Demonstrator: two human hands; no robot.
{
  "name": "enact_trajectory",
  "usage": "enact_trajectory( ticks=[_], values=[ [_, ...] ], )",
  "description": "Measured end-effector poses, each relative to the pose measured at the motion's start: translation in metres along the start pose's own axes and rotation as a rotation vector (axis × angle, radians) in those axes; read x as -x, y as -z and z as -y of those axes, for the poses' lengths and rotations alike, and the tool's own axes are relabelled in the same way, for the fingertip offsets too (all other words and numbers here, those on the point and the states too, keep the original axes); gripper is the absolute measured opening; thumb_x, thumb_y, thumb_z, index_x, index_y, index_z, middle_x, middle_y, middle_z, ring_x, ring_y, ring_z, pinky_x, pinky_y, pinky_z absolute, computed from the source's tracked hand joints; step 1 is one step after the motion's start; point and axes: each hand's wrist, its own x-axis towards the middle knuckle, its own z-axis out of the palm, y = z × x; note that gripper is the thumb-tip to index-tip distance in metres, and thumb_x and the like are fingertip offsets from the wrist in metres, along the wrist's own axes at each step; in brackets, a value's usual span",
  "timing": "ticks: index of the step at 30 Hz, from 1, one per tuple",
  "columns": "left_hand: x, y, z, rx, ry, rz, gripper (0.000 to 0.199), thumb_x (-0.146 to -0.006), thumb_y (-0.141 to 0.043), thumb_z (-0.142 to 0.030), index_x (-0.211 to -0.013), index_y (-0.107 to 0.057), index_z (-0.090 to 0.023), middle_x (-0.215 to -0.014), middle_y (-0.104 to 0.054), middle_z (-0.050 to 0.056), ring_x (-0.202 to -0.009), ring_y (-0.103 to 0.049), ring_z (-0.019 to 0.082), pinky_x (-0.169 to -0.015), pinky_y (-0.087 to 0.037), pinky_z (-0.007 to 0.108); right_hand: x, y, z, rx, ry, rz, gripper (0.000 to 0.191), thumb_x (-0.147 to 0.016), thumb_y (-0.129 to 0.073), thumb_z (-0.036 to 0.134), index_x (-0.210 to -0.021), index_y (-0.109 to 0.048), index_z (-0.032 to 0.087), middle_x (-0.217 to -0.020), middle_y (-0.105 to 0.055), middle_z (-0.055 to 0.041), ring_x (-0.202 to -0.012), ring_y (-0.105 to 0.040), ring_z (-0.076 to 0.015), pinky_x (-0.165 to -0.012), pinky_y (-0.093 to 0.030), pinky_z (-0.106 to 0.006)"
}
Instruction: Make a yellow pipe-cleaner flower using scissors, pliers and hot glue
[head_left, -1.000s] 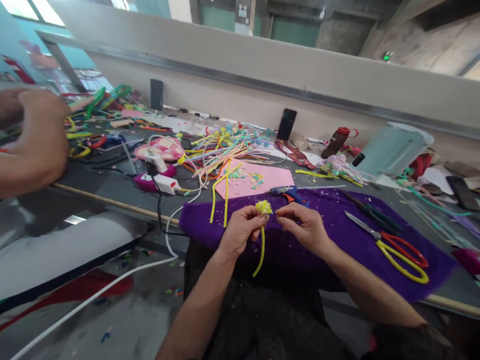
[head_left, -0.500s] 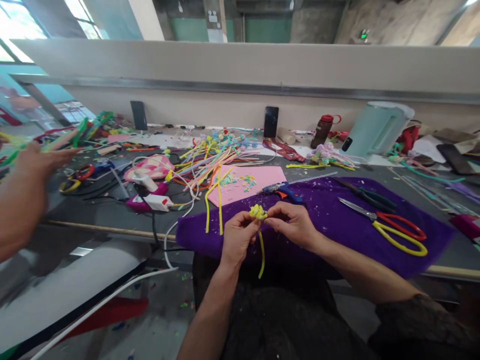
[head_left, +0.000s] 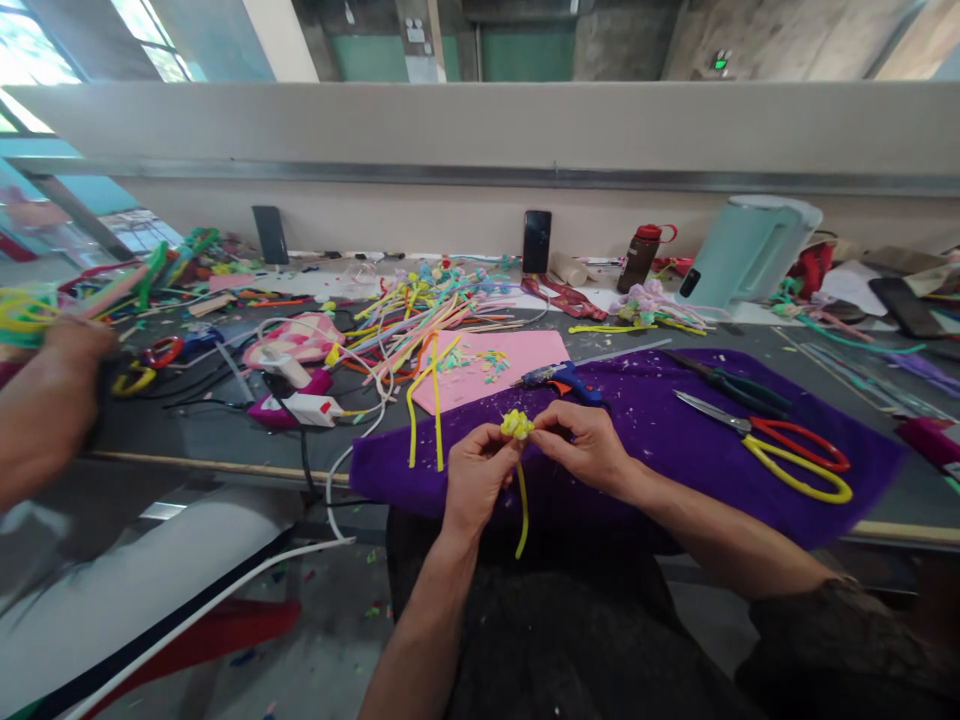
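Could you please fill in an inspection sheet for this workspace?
Surface: dark tabletop, partly covered by purple cloth dotted with pale specks.
Job's things: yellow tuft with a yellow stem hanging below; glue gun and open scissors lie nearby.
Clutter: small colored bits on the pink sheet; tangled colored strips behind.
Grips: left hand holds the tuft from below; right hand pinches at its edge.
Cables: white cable hangs over the table edge, left of the cloth.
Surroundings: water bottle and green jug near the partition; another person's hand at far left.
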Motion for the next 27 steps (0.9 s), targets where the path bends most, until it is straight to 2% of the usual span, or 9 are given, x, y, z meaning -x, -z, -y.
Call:
enact_trajectory(
  ticks=[8, 13, 17, 27],
  values=[
    [-0.0018, 0.0012, -0.0001, 0.059, 0.034, -0.023, 0.023, -0.062, -0.071, -0.032, -0.065, -0.055, -0.016, -0.047, -0.047, -0.008, -0.034, -0.034, 0.003, -0.034, -0.024, 0.016, 0.0003, 0.0048, 0.0041, 0.013, -0.040, -0.003, 0.010, -0.077, -0.056, 0.020, -0.072, -0.064, 0.016, -0.063, -0.061, -0.0005, -0.056, -0.054, -0.0099, -0.052, -0.041, -0.020],
    [0.0006, 0.0021, -0.0013, 0.010, -0.003, -0.024, 0.019, -0.065, -0.069, -0.030, -0.067, -0.056, -0.016, -0.046, -0.046, -0.008, -0.035, -0.034, 0.003, -0.035, -0.025, 0.016, 0.0020, 0.0055, 0.0022, -0.034, -0.085, -0.053, 0.009, -0.076, -0.058, 0.022, -0.081, -0.064, 0.017, -0.067, -0.062, -0.0005, -0.053, -0.052, -0.0096, -0.049, -0.041, -0.020],
    [0.0027, 0.0008, -0.0031, -0.045, -0.041, -0.025, 0.017, -0.067, -0.068, -0.028, -0.068, -0.056, -0.016, -0.046, -0.046, -0.008, -0.037, -0.035, 0.004, -0.036, -0.026, 0.017, 0.0036, 0.0052, 0.0009, -0.067, -0.060, -0.061, 0.012, -0.076, -0.059, 0.023, -0.086, -0.062, 0.017, -0.072, -0.062, -0.0015, -0.055, -0.052, -0.0100, -0.049, -0.042, -0.021],
    [0.0035, -0.0022, -0.0035, -0.040, -0.034, -0.017, 0.019, -0.065, -0.069, -0.029, -0.066, -0.056, -0.015, -0.045, -0.046, -0.008, -0.036, -0.034, 0.004, -0.036, -0.025, 0.016, 0.0033, 0.0056, 0.0021, -0.052, -0.010, -0.050, 0.009, -0.079, -0.057, 0.024, -0.082, -0.062, 0.016, -0.070, -0.061, -0.0014, -0.055, -0.051, -0.0089, -0.050, -0.041, -0.021]
  ],
)
